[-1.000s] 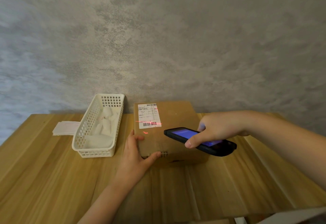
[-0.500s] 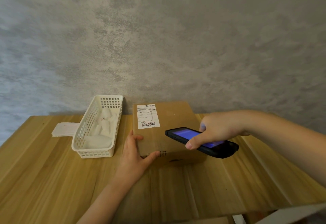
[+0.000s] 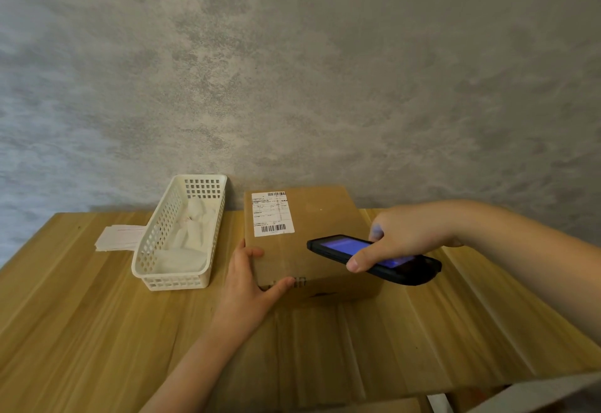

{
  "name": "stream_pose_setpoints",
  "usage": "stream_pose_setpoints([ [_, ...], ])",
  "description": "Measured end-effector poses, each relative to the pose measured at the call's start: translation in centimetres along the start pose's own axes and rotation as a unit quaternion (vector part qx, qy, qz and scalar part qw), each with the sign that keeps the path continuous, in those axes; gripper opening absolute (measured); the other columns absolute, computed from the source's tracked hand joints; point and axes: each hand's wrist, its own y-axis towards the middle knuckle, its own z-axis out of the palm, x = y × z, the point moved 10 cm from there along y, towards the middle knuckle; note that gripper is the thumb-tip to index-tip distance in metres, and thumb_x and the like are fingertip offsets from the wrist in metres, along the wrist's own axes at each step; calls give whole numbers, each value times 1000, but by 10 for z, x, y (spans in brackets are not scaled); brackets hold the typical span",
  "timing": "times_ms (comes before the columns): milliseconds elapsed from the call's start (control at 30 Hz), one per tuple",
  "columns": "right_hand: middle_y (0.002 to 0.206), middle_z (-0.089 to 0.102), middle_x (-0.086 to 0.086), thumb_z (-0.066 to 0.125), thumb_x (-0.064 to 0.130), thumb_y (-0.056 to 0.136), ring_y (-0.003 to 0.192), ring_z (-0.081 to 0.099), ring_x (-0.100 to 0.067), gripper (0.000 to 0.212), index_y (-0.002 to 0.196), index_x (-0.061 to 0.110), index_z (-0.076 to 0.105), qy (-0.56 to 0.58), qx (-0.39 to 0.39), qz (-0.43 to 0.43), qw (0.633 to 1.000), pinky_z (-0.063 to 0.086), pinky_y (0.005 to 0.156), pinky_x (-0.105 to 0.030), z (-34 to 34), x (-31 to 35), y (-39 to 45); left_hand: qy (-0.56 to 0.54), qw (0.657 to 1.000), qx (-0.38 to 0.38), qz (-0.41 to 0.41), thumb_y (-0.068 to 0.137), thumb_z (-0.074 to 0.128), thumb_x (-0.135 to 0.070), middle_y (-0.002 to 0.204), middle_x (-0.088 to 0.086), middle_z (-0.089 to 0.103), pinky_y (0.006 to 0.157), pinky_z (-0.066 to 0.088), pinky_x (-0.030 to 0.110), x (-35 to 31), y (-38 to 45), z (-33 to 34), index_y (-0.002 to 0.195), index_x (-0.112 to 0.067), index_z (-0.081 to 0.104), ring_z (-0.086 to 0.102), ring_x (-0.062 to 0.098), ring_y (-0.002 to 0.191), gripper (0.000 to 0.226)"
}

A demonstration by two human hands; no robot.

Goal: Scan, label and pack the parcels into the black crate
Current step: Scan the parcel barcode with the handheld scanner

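Gripping one scanner (image 3: 374,259), right hand (image 3: 403,237); left hand (image 3: 250,282) steadies one parcel (image 3: 312,243).

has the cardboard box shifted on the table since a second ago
No. The cardboard box sits equally near the white basket; only the view shifted.

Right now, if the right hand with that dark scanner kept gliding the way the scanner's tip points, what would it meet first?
Probably nothing on the box: the right hand holds the scanner above the cardboard box, tip toward the white basket. Depth is unclear.
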Motion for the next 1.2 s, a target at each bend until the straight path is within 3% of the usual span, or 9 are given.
stream_pose_setpoints([
  [200, 58, 44, 2, 60, 80, 69, 51, 42, -16, 67, 67, 14, 49, 10, -142, 96, 985, 27, 50, -27, -21, -58, 26, 53, 998, 13, 13, 69, 63, -69, 160, -3, 15, 114, 28, 30, -5, -1, -1, 127, -33, 37, 14, 9, 147, 73],
  [267, 61, 46, 1, 63, 76, 71, 52, 44, -15, 62, 65, 16, 47, 66, -201, 129, 969, 28, 49, -26, -19, -87, 41, 64, 998, 13, 21, 68, 60, -71, 161, -6, 13, 109, 32, 21, -7, -2, -1, 127, -34, 37, 14, 8, 147, 74],
  [367, 73, 57, -1, 68, 67, 72, 62, 53, -15, 51, 71, 18, 55, 136, -269, 164, 939, 34, 51, -28, -6, -125, 62, 69, 997, 22, 19, 80, 64, -58, 161, -9, 10, 83, 30, -5, -9, -2, 0, 129, -35, 38, 15, 2, 142, 60],
  [500, 85, 58, -3, 65, 62, 76, 70, 57, -19, 49, 85, 15, 57, 151, -281, 225, 921, 35, 51, -28, 25, -158, 84, 67, 997, 33, 16, 89, 57, -52, 161, -13, 7, 77, 36, 0, -9, -4, 1, 132, -36, 38, 22, 5, 143, 49],
  [633, 80, 62, -4, 63, 49, 75, 62, 56, -19, 36, 78, 14, 57, 156, -242, 264, 921, 35, 47, -26, 54, -168, 100, 64, 997, 23, 26, 86, 58, -55, 160, -14, 11, 98, 43, 16, -10, -4, -3, 130, -39, 40, 23, 7, 144, 49],
  [733, 83, 60, -4, 69, 42, 70, 64, 56, -17, 35, 87, 13, 61, 121, -216, 269, 931, 34, 46, -27, 62, -170, 108, 80, 996, 11, 43, 85, 59, -55, 159, -11, 18, 103, 28, 11, -13, -4, -7, 128, -36, 45, 22, 6, 143, 49],
  [933, 129, 48, -16, 61, 54, 84, 99, 54, -29, 69, 129, 4, 46, 110, -258, 276, 920, 42, 70, -32, 52, -167, 106, 120, 990, 25, 65, 82, 38, -72, 154, -13, 27, 108, 21, 19, -17, -2, -12, 130, -34, 47, 25, 1, 138, 62],
  [1033, 137, 45, -21, 57, 58, 87, 120, 47, -37, 77, 136, 1, 41, 114, -335, 213, 911, 41, 85, -38, 19, -139, 95, 141, 985, 11, 98, 87, 38, -67, 150, -14, 33, 111, 25, 25, -29, 2, -25, 132, -33, 47, 28, 2, 138, 56],
  [1200, 152, 35, -9, 45, 53, 96, 139, 35, -28, 69, 150, 14, 29, 78, -412, 81, 904, 34, 110, -41, -28, -38, 77, 158, 983, -50, 83, 91, 53, -45, 145, -13, 42, 110, 29, 28, -22, 20, -83, 127, -31, 53, 29, 0, 135, 38],
])
